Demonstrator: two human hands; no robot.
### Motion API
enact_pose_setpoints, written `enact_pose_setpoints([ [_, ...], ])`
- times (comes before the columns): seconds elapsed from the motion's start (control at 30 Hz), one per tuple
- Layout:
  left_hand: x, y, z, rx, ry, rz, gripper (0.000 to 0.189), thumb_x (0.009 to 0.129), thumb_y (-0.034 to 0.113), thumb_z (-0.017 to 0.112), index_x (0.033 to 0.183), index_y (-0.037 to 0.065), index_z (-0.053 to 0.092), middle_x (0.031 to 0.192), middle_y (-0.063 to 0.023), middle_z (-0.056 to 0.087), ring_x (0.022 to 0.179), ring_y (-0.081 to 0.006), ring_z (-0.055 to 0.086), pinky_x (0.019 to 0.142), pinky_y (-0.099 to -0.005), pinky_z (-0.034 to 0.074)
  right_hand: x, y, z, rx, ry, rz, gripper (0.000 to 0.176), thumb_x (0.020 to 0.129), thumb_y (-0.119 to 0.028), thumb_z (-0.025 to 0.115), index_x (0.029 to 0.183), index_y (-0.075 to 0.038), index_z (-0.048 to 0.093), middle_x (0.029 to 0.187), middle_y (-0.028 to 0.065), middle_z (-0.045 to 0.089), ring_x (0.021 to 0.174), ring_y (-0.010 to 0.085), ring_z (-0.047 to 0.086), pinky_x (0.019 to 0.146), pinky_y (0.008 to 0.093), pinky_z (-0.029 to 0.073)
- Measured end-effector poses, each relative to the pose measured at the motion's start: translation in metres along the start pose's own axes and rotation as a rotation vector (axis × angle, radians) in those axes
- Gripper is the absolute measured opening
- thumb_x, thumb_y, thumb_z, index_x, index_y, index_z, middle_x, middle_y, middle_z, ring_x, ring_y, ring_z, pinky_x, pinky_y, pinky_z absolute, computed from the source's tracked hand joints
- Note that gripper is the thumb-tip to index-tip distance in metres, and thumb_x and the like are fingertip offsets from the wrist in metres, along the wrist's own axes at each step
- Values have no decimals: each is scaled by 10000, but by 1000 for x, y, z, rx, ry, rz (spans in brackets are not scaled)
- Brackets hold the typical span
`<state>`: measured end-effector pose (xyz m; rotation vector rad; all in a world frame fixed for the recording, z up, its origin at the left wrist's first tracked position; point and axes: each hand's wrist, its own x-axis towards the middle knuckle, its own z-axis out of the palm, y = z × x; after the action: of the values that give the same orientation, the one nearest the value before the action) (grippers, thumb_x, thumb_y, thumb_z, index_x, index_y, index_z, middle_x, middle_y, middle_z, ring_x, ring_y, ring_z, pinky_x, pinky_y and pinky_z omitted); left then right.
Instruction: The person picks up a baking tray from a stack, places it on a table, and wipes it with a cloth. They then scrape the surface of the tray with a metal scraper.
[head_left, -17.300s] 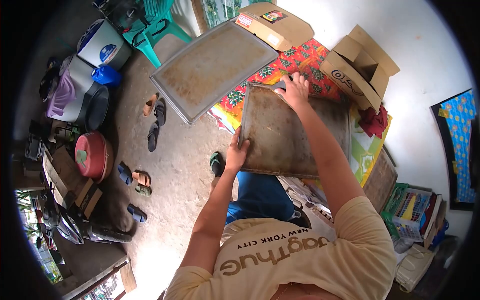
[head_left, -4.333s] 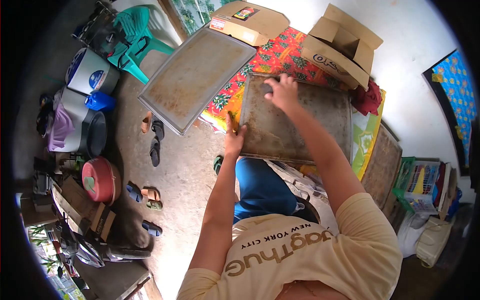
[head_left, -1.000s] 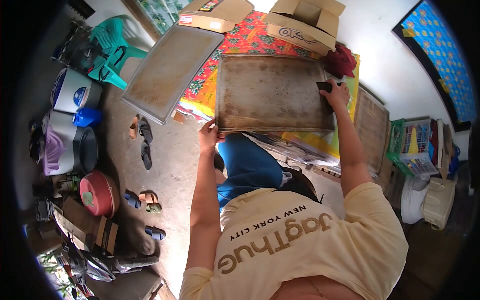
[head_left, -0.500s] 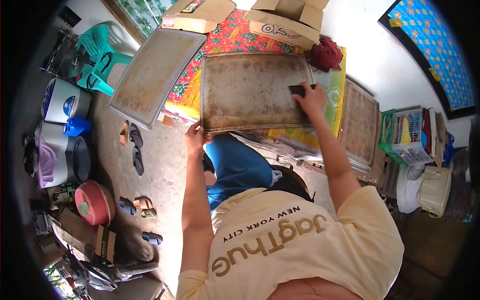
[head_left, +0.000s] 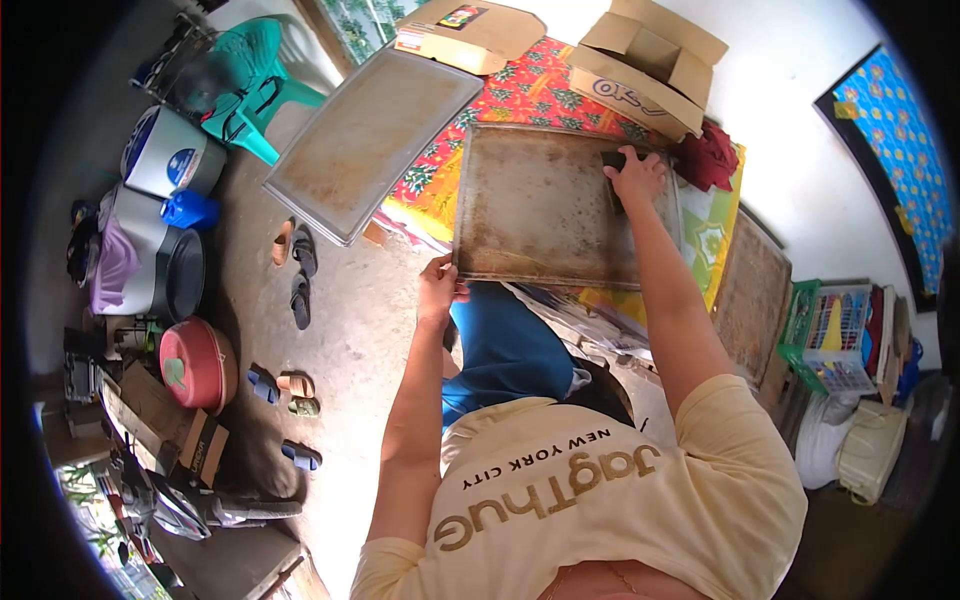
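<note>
The right hand [head_left: 642,182], grip closed on a dark flat tool [head_left: 613,159], has shifted nearer the baking tray [head_left: 540,205]'s top rim, upper centre, as the left hand [head_left: 436,292] pinches its lower-left corner.

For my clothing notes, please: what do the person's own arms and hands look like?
The left hand and right hand are bare, with no gloves, watch or bracelet visible. The short cream sleeves leave both forearms uncovered.
</note>
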<state>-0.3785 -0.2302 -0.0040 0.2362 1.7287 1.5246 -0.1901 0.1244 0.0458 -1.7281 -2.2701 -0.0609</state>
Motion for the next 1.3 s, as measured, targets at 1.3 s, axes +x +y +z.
enact_pose_setpoints([
  [1.3, 19, 38, -48, 294, -61, 227, 228, 893, 214, 708, 944, -6, 673, 693, 0, 608, 535, -84, 508, 449, -267, 407, -102, 80, -3, 153, -77, -75, 603, 921, -500, 565, 1423, -196, 428, 1431, 168, 438, 1332, 354, 408, 1058, 513, 336],
])
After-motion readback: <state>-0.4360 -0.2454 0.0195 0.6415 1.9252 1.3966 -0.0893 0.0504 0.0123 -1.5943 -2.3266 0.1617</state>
